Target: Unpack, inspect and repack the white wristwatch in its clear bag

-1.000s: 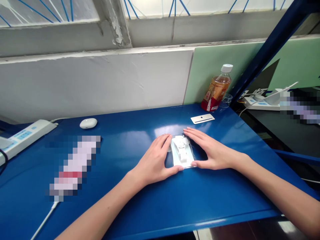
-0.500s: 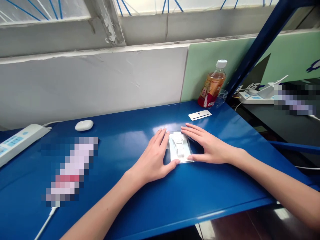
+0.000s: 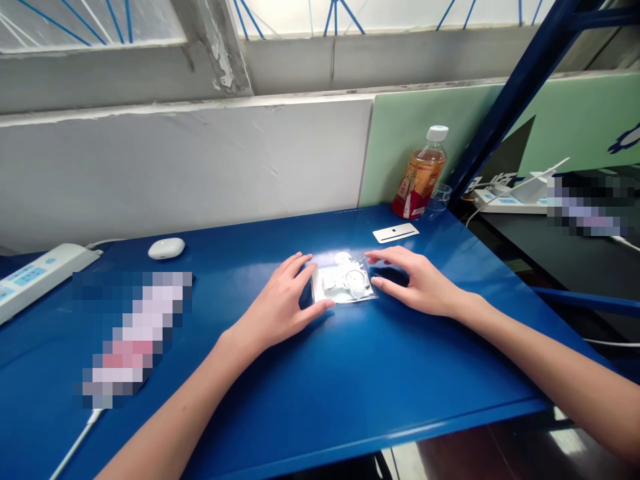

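A clear plastic bag (image 3: pixel 369 296) lies flat on the blue desk (image 3: pixel 350 373), with a white wristwatch (image 3: pixel 354 280) inside, its round dial toward the right. At the bag's left edge is my left hand (image 3: pixel 280 300), fingers spread, with the thumb by the lower left edge. My right hand (image 3: pixel 417 280) is at the right edge, thumb and fingers apart, the tips close to the upper right corner. Whether those tips touch the plastic is hard to tell.
Behind the bag lie a white card (image 3: pixel 396 233) and a drink bottle (image 3: pixel 421 177) with a white cap. Leftward are a white earbud case (image 3: pixel 167 249), a pixelated device (image 3: pixel 135 333) on a white cable (image 3: pixel 75 443), and a power strip (image 3: pixel 43 280).
The bag with the watch has turned about a quarter turn, from lengthwise to crosswise, and sits slightly further left. My left hand has shifted left; the right fingers are more bent.
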`<move>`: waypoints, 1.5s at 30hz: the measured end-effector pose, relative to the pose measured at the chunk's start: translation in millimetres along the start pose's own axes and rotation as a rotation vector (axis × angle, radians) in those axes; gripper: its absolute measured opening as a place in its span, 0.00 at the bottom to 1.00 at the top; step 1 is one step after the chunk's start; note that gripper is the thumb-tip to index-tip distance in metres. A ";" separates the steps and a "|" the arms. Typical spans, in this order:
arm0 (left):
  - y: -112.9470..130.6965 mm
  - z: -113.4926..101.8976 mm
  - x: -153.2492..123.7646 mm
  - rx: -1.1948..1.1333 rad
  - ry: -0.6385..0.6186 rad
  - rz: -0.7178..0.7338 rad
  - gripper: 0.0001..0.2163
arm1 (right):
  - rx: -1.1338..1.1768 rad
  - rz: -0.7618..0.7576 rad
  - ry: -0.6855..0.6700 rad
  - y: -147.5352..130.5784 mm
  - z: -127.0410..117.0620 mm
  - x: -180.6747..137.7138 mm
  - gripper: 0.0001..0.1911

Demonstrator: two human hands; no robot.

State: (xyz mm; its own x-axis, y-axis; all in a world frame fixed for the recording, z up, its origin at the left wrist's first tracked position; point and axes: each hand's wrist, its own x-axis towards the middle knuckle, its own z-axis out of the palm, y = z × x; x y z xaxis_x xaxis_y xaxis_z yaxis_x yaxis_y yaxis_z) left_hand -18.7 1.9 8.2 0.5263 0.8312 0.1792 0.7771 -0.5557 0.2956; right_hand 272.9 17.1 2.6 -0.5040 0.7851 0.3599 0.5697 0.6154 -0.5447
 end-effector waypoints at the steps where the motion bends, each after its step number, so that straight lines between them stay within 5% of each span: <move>1: 1.1 0.2 -0.4 -0.008 -0.019 0.005 0.32 | -0.018 -0.016 -0.013 1.8 0.5 0.1 0.24; 11: -1.7 5.3 0.6 -0.080 -0.020 0.013 0.34 | -0.105 -0.148 -0.193 9.3 -2.4 4.5 0.35; 45: 2.9 11.9 0.7 -0.094 -0.023 -0.075 0.34 | -0.112 -0.020 -0.246 15.1 -6.9 2.6 0.38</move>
State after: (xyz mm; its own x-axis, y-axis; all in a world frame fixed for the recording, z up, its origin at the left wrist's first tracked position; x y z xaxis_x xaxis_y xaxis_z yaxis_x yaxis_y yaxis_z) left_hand -11.9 0.7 -1.9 0.4768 0.8690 0.1324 0.7790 -0.4875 0.3944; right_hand 284.7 28.9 0.5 -0.6508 0.7406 0.1675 0.6193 0.6454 -0.4471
